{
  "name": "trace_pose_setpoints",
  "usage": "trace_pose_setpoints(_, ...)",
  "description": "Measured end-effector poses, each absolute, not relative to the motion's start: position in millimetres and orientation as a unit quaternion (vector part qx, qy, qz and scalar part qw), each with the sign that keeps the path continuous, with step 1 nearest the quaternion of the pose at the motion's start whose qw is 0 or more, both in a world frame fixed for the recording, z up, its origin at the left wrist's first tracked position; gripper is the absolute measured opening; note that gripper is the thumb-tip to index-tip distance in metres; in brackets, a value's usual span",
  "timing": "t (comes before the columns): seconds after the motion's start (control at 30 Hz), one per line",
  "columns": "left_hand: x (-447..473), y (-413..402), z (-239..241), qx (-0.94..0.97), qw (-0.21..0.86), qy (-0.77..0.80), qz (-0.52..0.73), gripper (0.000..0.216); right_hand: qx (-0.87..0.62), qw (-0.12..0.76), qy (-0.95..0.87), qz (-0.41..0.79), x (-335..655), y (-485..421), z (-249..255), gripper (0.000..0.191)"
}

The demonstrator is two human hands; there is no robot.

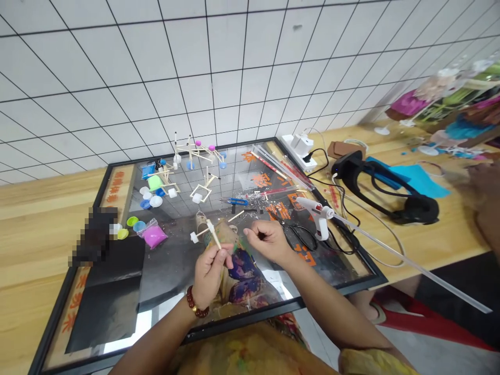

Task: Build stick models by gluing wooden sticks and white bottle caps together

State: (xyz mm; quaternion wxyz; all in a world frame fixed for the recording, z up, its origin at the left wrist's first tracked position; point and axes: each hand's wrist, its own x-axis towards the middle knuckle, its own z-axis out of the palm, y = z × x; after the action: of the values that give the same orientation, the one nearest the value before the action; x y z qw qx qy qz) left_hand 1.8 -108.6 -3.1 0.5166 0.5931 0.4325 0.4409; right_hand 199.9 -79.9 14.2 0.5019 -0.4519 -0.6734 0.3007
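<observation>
My left hand (211, 271) pinches a pale wooden stick (214, 235) between thumb and fingers, pointing up and away. Near its upper end a thinner stick branches left to a white foam-like block (194, 237). To its right, apart from it, my right hand (269, 240) is curled with the thumb toward the stick; whatever its fingers hold, if anything, is hidden. Beyond the hands lie a loose thin stick (236, 216) and a pair of blue-handled snips (237, 201). Small stick frames with a white block (197, 198) stand farther back on the glass.
A white glue gun (318, 216) with a long clear glue stick rests at right, near a power strip (299, 151) and black headset (390, 192). At left are small coloured cups (133, 222) and a pink packet (154, 235). Another person's arm (486, 203) shows far right.
</observation>
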Motion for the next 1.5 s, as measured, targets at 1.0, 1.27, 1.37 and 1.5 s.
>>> trace_pose_setpoints(1.0,2.6,-106.2,-23.9,0.741,0.384,0.42,0.357,0.024,-0.589,0.477,-0.568,0.319,233.7,175.0,15.6,0.016)
trace_pose_setpoints(1.27,3.4,-106.8,-20.7,0.745,0.371,0.423,0.358,0.022,-0.615,0.515,-0.512,0.306,222.3,225.1,3.3,0.015)
trace_pose_setpoints(1.37,2.0,-107.2,-17.1,0.739,0.381,0.418,0.366,0.022,-0.633,0.52,-0.473,0.324,219.2,224.0,8.0,0.013)
trace_pose_setpoints(1.5,1.3,-109.6,-9.0,0.787,0.326,0.352,0.388,0.022,-0.649,0.508,-0.449,0.345,223.9,213.0,28.0,0.007)
